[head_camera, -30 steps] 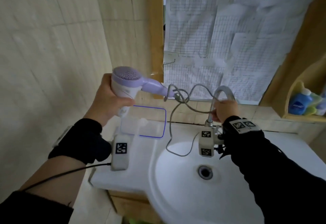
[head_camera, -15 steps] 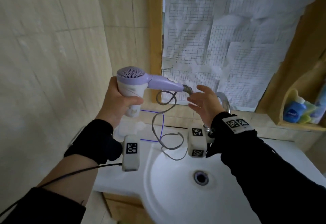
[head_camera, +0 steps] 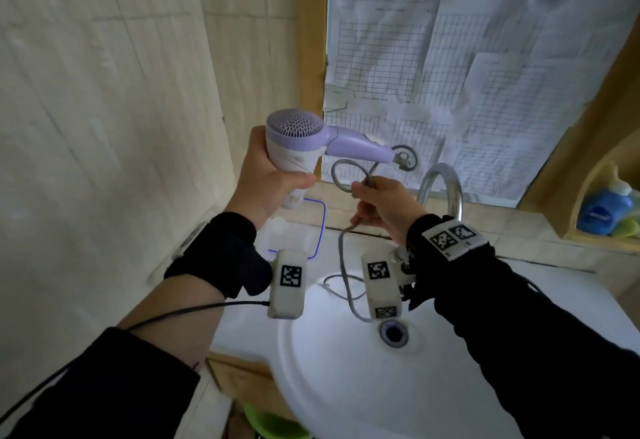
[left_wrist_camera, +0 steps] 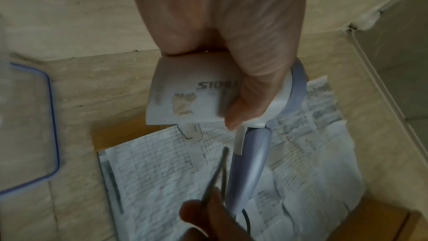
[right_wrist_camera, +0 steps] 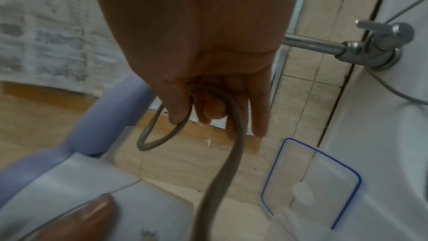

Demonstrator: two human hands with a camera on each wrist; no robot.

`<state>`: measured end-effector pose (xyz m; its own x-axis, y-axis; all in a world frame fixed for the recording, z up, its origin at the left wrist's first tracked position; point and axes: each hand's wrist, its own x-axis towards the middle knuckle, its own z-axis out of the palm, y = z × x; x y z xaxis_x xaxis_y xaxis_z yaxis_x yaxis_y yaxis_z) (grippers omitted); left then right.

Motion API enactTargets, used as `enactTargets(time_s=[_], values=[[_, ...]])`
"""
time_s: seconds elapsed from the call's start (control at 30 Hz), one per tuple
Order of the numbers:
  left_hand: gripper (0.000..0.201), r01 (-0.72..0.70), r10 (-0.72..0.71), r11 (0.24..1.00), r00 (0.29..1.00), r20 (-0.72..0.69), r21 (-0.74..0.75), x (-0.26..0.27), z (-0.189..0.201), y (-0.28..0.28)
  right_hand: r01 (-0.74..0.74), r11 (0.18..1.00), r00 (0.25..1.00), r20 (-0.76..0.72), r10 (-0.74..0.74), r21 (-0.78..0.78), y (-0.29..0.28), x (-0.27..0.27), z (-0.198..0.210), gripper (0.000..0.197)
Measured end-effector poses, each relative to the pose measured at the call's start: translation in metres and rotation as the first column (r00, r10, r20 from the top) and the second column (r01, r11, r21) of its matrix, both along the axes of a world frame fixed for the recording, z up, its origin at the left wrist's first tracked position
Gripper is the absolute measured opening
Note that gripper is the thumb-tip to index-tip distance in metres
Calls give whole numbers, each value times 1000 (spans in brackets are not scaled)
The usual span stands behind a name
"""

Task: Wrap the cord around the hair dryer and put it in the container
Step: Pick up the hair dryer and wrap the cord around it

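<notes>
My left hand (head_camera: 270, 179) grips the white barrel of a lilac hair dryer (head_camera: 304, 141), held up over the sink's left corner with its handle (head_camera: 360, 149) pointing right. A grey cord (head_camera: 341, 175) loops down from the handle's end. My right hand (head_camera: 381, 199) pinches that cord just under the handle; the rest trails into the basin. In the right wrist view the cord (right_wrist_camera: 231, 135) runs through my curled fingers (right_wrist_camera: 178, 109). In the left wrist view my thumb (left_wrist_camera: 250, 98) wraps the dryer barrel (left_wrist_camera: 185, 98). The clear container with a blue rim (head_camera: 318, 227) sits below the dryer.
A white sink (head_camera: 346, 386) with a drain (head_camera: 393, 333) lies under my hands. A chrome tap (head_camera: 446, 189) arches just right of my right hand. Gridded paper (head_camera: 450, 75) covers the window. A blue bottle (head_camera: 606, 210) stands on the shelf at right.
My right hand was open near the handle's end half a second ago; now it has dropped and taken hold of the cord. The dryer stays up in my left hand.
</notes>
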<state>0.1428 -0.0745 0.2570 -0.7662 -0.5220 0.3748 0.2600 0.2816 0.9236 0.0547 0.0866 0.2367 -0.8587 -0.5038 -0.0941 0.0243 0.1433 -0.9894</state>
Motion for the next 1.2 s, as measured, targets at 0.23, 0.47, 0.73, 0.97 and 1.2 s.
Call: enactTargets(time_s=[0.23, 0.47, 0.73, 0.97, 1.2], values=[[69, -3, 76, 934, 979, 190, -357, 9, -40, -16, -158, 895, 911, -288, 295, 418, 6, 5, -4, 17], [82, 219, -81, 916, 922, 378, -337, 24, -60, -39, -86, 836, 820, -438, 368, 542, 11, -9, -9, 18], [81, 468, -459, 881, 814, 355, 66, 36, -58, -57, -279, 809, 899, -156, 410, 518, 8, -14, -18, 27], [54, 510, -596, 758, 795, 115, 406, 45, -74, -79, -521, 847, 850, 158, 503, 107, 8, -8, -24, 22], [69, 485, -500, 600, 848, -175, 637, 37, -93, -43, -370, 907, 855, 309, 417, -201, -16, 20, -67, 15]])
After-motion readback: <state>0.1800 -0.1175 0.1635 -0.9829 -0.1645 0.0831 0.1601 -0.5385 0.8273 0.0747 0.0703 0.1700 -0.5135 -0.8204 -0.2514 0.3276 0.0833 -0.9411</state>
